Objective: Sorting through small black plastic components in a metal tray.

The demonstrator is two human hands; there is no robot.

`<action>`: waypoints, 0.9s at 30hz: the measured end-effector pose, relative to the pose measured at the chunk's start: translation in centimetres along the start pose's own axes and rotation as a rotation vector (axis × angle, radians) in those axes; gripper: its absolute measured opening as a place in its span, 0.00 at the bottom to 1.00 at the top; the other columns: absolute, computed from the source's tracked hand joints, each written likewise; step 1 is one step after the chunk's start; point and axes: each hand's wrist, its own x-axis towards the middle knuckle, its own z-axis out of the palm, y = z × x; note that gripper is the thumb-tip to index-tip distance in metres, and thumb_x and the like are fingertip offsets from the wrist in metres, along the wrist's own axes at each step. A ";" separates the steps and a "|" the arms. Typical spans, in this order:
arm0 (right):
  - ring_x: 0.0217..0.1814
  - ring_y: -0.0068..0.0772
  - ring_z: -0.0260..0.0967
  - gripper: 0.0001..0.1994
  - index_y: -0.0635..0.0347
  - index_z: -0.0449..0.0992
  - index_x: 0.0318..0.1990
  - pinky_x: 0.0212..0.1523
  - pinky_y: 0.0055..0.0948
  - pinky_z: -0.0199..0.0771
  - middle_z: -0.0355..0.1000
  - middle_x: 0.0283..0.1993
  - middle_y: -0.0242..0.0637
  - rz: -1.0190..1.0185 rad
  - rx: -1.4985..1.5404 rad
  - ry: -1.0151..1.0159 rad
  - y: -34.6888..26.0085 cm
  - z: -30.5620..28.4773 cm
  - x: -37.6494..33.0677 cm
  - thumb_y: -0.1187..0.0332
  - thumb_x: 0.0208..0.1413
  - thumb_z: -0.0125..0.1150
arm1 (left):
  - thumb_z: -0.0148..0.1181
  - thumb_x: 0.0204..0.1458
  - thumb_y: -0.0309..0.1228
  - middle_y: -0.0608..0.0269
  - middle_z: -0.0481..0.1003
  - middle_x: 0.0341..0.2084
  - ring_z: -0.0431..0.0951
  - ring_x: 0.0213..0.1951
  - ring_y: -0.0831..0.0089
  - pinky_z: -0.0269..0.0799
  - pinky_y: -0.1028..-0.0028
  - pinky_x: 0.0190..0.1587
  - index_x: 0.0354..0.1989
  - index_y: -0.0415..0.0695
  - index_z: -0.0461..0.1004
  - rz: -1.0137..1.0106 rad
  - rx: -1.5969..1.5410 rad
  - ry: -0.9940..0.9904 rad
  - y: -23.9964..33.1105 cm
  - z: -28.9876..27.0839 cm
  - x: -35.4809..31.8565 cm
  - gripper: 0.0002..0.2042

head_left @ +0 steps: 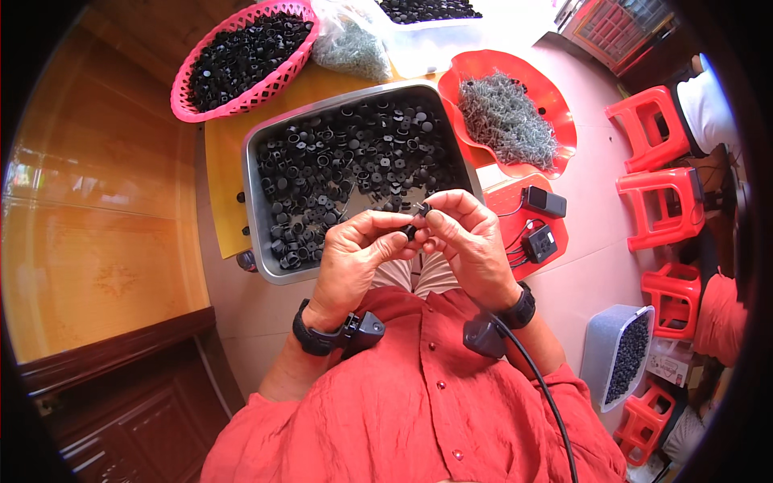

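My left hand (362, 245) and my right hand (465, 229) meet over the near edge of a metal tray (251, 173). Between my right thumb and fingertips is a small black plastic part (423, 209). A second black plastic part (409, 232), rounder and darker, sits in the closed fingertips of my left hand. Both parts are nearly touching. Many loose black plastic caps and rings (354, 153) fill the tray beneath, with a few thin screws among them. My fingers hide much of both parts.
A red scalloped dish (564, 121) of silvery screws (507, 117) stands right of the tray. Behind are a pink basket (181, 88) of black parts, a clear bag (350, 48) and a white bin (427, 40). Cabled black devices (541, 241) lie on a red stool; more red stools (660, 205) stand right.
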 end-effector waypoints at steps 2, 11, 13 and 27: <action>0.36 0.22 0.73 0.10 0.65 0.69 0.45 0.36 0.19 0.74 0.74 0.37 0.38 0.001 -0.039 0.000 -0.2 0.2 -0.1 0.72 0.58 0.56 | 0.53 0.56 0.23 0.57 0.77 0.35 0.79 0.34 0.74 0.76 0.78 0.41 0.44 0.35 0.72 -0.006 -0.026 -0.002 -0.3 -0.3 0.0 0.09; 0.37 0.17 0.70 0.09 0.67 0.71 0.43 0.36 0.17 0.73 0.73 0.37 0.33 -0.148 -0.401 0.039 -1.1 1.0 -0.7 0.75 0.55 0.58 | 0.52 0.56 0.25 0.56 0.76 0.38 0.77 0.35 0.76 0.76 0.80 0.40 0.45 0.38 0.70 -0.200 -0.477 -0.049 -0.1 -1.5 0.9 0.09; 0.36 0.17 0.71 0.08 0.67 0.73 0.40 0.36 0.18 0.73 0.73 0.36 0.33 -0.170 -0.517 0.069 -0.9 0.9 -0.6 0.76 0.53 0.59 | 0.52 0.56 0.25 0.57 0.76 0.38 0.77 0.35 0.76 0.76 0.80 0.40 0.45 0.38 0.70 -0.200 -0.469 -0.052 -0.1 -1.3 0.9 0.09; 0.31 0.32 0.73 0.08 0.66 0.74 0.37 0.31 0.25 0.73 0.72 0.33 0.40 -0.449 -0.854 0.004 -1.0 0.5 0.0 0.78 0.47 0.60 | 0.54 0.55 0.23 0.61 0.75 0.34 0.77 0.38 0.75 0.76 0.79 0.42 0.45 0.38 0.71 -0.201 -0.366 -0.034 0.0 -1.1 0.9 0.09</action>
